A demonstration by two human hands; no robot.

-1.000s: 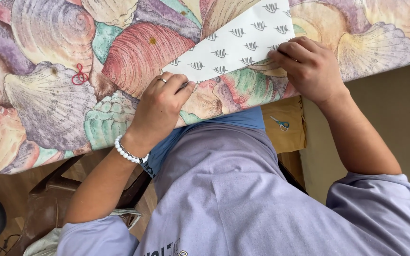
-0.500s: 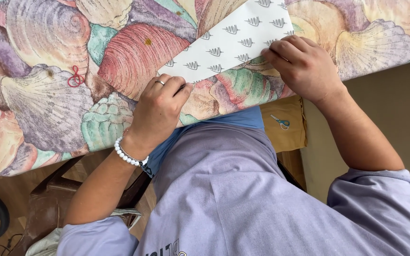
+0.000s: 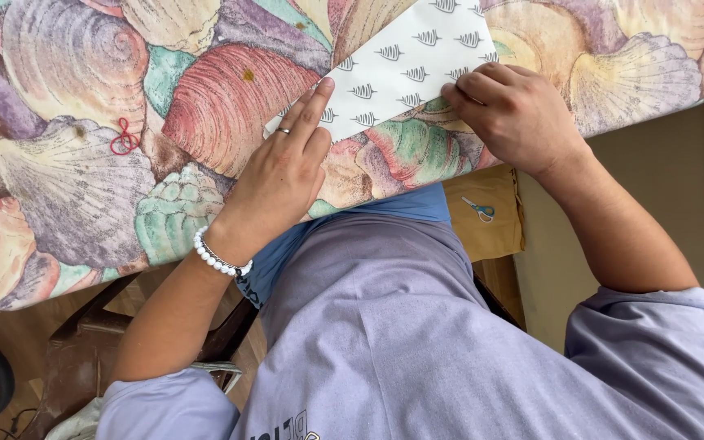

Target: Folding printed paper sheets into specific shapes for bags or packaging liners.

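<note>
The white paper [image 3: 401, 73] with small grey shell prints lies on the shell-patterned tablecloth [image 3: 83, 163]; the left hand [image 3: 283, 175] presses it flat with open fingers, and the right hand [image 3: 515, 114] pinches its near corner.

1. A sheet of paper [image 3: 405, 69] lies on the tablecloth [image 3: 83, 147], toward the table's far middle, set at a slant.
2. The left hand [image 3: 283, 175] rests on the cloth with its fingers on the sheet's left corner.
3. The right hand [image 3: 515, 114] presses on the sheet's near-right edge.
4. A small loop of thread [image 3: 124, 138] lies on the cloth, well left of the left hand.
5. A pair of scissors [image 3: 478, 209] lies on a surface below the table edge, under the right forearm.
6. A chair [image 3: 83, 358] stands at lower left, beneath the left arm.
</note>
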